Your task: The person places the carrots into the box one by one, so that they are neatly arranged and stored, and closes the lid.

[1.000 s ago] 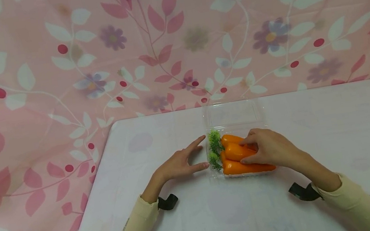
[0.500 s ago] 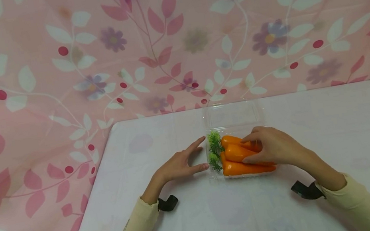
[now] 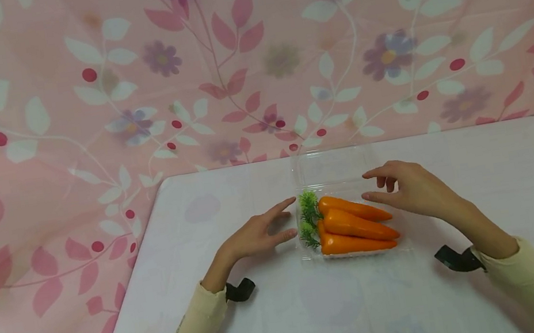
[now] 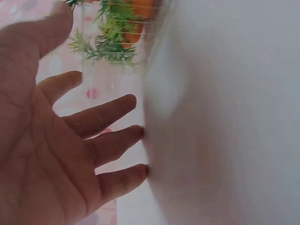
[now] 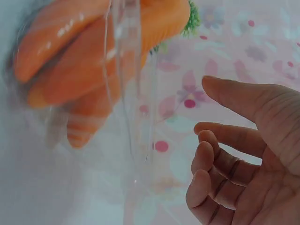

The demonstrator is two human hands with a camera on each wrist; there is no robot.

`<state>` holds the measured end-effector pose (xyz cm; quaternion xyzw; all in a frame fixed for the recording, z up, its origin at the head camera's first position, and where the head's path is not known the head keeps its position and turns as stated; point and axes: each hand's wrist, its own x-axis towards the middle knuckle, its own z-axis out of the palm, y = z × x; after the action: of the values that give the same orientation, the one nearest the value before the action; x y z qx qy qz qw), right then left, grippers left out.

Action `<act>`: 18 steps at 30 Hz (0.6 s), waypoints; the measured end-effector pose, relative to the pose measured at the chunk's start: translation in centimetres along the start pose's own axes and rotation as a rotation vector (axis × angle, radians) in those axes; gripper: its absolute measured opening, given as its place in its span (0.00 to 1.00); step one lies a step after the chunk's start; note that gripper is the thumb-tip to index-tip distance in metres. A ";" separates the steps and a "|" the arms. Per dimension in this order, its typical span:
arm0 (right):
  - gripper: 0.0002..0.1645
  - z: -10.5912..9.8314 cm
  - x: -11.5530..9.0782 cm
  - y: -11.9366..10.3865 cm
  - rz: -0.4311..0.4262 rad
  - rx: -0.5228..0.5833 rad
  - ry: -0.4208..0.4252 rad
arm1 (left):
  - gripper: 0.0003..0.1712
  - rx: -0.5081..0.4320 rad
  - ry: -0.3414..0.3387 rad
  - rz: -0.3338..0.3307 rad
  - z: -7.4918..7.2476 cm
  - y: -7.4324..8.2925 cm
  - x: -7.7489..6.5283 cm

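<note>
Three orange carrots (image 3: 357, 226) with green tops (image 3: 309, 209) lie side by side in a clear plastic clamshell box (image 3: 405, 243), tops to the left. Its clear lid (image 3: 335, 165) is folded back toward the wall. My left hand (image 3: 252, 237) is beside the box's left side, fingers spread and holding nothing; whether the fingertips touch the plastic I cannot tell. Over the box's back right corner hovers my right hand (image 3: 414, 188), apart from the carrots, its fingers loosely bent and nothing between them. The right wrist view shows the carrots (image 5: 79, 61) through the plastic wall.
The box stands on a table with a pale cloth (image 3: 251, 332), close to its back edge. Behind the table hangs a pink floral curtain (image 3: 240, 66). A black wrist mount (image 3: 241, 291) sticks out of the left sleeve, and another black mount (image 3: 457, 260) out of the right.
My right hand has let go of the carrots and moved up and to the right, uncovering their tips. The left hand has stayed nearly still.
</note>
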<state>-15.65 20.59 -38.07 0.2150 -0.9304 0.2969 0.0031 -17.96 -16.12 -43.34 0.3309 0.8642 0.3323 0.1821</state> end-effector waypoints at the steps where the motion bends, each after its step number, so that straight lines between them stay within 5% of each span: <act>1: 0.26 -0.1 0.1 0.3 0.000 -0.002 0.014 | 0.43 -0.010 0.014 0.013 -0.2 -0.1 0.1; 9: 0.22 -1.5 0.8 2.6 0.031 -0.024 0.086 | 0.34 -0.046 0.128 0.022 -1.4 -0.5 1.3; 18: 0.27 -2.0 2.1 4.6 0.249 0.000 0.117 | 0.32 -0.097 0.250 -0.198 -3.2 -0.7 4.7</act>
<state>-19.63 24.27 -38.70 0.0802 -0.9481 0.3071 0.0202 -23.38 -14.72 -42.01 0.1909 0.8915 0.3926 0.1209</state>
